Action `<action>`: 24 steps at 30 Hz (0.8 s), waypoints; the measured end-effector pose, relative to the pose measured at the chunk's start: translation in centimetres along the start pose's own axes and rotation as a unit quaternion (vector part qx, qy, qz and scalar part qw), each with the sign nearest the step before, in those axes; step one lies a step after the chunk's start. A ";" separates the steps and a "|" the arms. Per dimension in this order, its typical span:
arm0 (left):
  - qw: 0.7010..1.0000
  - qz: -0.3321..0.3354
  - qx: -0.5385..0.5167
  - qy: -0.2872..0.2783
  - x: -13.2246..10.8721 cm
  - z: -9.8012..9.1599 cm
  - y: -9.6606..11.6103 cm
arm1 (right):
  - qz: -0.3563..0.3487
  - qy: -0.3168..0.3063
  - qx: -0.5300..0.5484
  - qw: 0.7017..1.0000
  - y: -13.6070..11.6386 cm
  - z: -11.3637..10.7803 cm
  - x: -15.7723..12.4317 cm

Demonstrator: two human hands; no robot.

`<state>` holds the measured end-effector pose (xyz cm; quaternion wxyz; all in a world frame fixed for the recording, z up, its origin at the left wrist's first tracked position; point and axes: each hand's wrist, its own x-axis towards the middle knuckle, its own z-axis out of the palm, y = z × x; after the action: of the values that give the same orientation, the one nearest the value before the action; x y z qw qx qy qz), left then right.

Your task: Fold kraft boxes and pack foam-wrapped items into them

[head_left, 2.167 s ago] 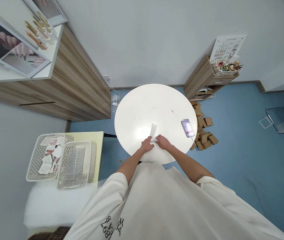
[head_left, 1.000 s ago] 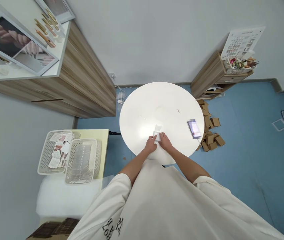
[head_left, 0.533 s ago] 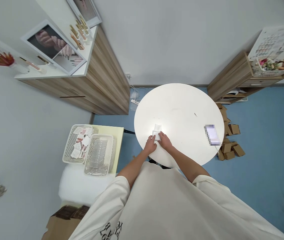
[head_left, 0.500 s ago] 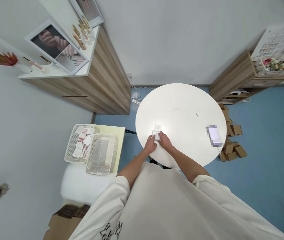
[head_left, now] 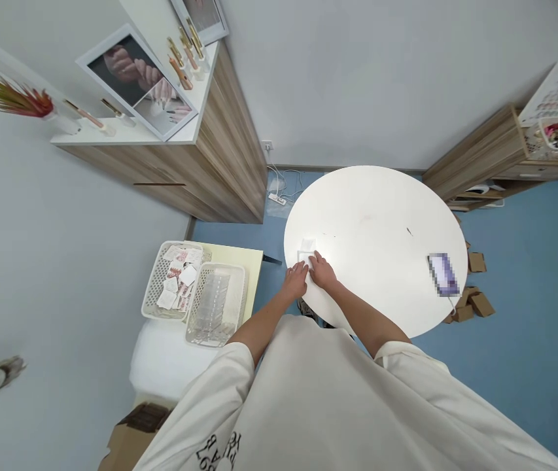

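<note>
A small white packet (head_left: 307, 248) lies near the left edge of the round white table (head_left: 381, 222). My left hand (head_left: 296, 281) rests at the table's rim just below the packet, fingertips close to it. My right hand (head_left: 322, 271) lies flat beside it, fingers reaching the packet's lower right corner. Whether either hand pinches the packet is too small to tell. A phone (head_left: 443, 275) lies on the table's right side.
Two white mesh baskets (head_left: 173, 289) (head_left: 214, 304) stand on a pale yellow side table (head_left: 254, 258) to the left. A wooden cabinet (head_left: 200, 170) with framed pictures stands behind. Small cardboard boxes (head_left: 475, 301) litter the blue floor at the right.
The view has swung left, so table and phone sit further right. The long white strip is now a shorter folded packet, nearer the table's left edge. Both hands stayed at it.
</note>
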<state>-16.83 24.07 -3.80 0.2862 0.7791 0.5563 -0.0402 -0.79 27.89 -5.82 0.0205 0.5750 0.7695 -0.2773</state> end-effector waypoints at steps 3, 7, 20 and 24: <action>1.000 -0.002 0.009 0.001 0.1 0.0 -0.1 | 0.013 -0.028 -0.011 0.999 -0.4 -0.7 -0.9; 1.000 -0.008 0.014 0.012 0.2 -0.4 0.2 | 0.029 -0.040 -0.008 0.999 -0.2 -1.4 -2.7; 0.994 -0.028 0.002 0.106 -4.7 1.1 6.0 | 0.042 0.009 -0.037 0.998 3.8 -2.5 -12.4; 0.990 -0.045 -0.021 0.135 -8.1 3.6 8.9 | 0.005 0.027 -0.040 0.999 4.3 -1.7 -16.4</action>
<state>-11.04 13.53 -0.10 0.2223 0.7451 0.6254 0.0643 9.10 15.15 -0.34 0.0247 0.5851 0.7771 -0.2304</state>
